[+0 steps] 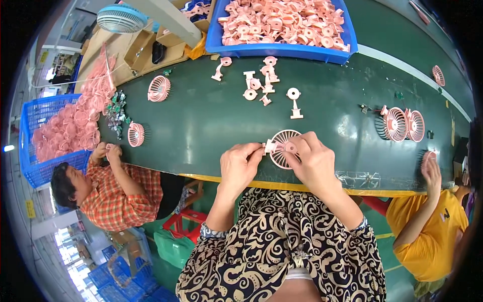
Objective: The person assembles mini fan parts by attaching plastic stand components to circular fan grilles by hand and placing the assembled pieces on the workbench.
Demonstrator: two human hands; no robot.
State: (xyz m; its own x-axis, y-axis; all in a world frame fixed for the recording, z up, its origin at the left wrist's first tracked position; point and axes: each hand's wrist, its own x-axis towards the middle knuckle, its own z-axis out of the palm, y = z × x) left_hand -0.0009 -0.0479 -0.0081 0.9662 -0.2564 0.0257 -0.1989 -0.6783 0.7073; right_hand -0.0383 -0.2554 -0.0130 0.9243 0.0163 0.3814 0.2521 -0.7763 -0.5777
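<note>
A round pink fan grille [286, 135] lies on the green table right in front of me, its spokes fanning out from the middle. Over it is a small pink plastic bracket [271, 146], pinched between both hands. My left hand [237, 165] is closed on the bracket's flat end, left of the grille. Thumb and fingers of my right hand [316, 160] close on the bracket's round end and cover the grille's right side. Whether the bracket touches the grille, I cannot tell. Beyond my hands, a loose pink bracket [295, 103] lies on the table.
A blue tray [282, 50] heaped with pink brackets stands at the far side. Several brackets [269, 73] lie before it. Fan grilles [395, 125] sit to the right, others [136, 134] to the left by a blue crate [31, 118]. Co-workers [118, 196] sit on both sides.
</note>
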